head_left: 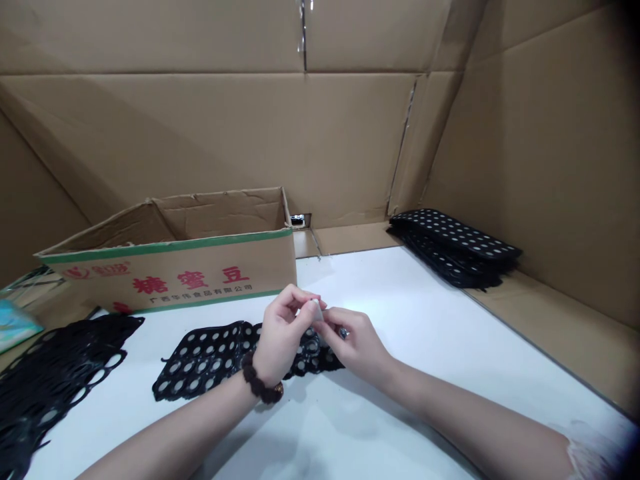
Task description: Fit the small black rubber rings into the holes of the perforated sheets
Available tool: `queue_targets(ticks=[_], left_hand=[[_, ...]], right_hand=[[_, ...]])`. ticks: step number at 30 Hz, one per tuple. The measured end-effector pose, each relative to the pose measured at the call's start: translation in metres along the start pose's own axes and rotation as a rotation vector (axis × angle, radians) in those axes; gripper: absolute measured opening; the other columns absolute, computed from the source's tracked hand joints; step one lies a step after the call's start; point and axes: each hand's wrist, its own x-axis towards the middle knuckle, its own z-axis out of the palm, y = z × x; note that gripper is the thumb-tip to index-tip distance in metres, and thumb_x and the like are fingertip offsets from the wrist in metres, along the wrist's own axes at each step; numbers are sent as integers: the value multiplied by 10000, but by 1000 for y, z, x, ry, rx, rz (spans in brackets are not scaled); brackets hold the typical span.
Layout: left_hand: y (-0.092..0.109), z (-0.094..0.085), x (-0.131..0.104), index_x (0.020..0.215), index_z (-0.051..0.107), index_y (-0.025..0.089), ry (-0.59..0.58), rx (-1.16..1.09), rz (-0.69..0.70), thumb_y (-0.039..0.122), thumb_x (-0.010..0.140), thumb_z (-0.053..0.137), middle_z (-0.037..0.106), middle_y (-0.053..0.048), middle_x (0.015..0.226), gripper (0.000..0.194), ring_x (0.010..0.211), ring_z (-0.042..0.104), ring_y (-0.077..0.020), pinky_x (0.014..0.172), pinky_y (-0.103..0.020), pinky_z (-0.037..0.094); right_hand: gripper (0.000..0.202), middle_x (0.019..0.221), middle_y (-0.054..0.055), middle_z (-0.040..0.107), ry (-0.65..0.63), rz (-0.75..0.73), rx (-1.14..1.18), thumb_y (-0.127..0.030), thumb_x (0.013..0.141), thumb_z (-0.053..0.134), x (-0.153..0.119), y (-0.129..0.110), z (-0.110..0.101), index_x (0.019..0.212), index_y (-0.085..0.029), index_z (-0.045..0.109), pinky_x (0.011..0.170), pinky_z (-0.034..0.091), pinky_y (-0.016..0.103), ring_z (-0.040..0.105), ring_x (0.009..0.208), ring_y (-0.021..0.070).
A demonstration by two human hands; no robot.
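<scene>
My left hand [280,330], with a dark scrunchie [260,383] round its wrist, pinches a small whitish piece [317,310] between thumb and fingers. From the other side, my right hand [357,343] closes its fingertips on the same piece, whose kind I cannot make out. Something small and shiny [343,331] shows at the right hand's curled fingers. Beneath both hands a black rubbery sheet with rows of round holes [200,360] lies flat on the white table [320,427]; the hands hide part of its right half.
An open cardboard box [225,267] with green edging and red characters stands behind the sheet. Black perforated scrap [55,373] is heaped at the left, beside a blue-white packet [17,325]. Stacked black perforated sheets [455,243] lie back right. Cardboard walls [200,133] enclose the table.
</scene>
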Motion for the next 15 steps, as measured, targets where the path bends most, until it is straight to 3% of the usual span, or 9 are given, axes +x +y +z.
queue_targets(ticks=[4, 10, 15], left_hand=[[-5, -4, 3, 680, 445, 162, -2, 8, 28, 232, 755, 518, 574, -12, 736, 126, 698, 530, -112, 667, -230, 415], [-10, -7, 6, 656, 405, 162, 39, -110, -71, 237, 784, 482, 573, 3, 709, 167, 649, 512, -92, 647, -223, 417], [-2, 4, -3, 689, 405, 166, 44, -85, -109, 296, 771, 499, 587, -15, 757, 180, 557, 505, -90, 465, -188, 398]], right_hand=[[295, 549, -13, 418, 9, 11, 26, -279, 823, 408, -3, -5, 3, 559, -154, 444, 511, 304, 213, 367, 525, 88], [281, 613, 3, 519, 5, 102, 137, -300, 845, 372, -2, -12, -1, 671, -148, 532, 506, 321, 202, 441, 554, 93], [313, 571, -11, 461, -87, 86, 187, -321, 853, 351, -2, -11, 1, 633, -145, 488, 499, 316, 201, 399, 521, 84]])
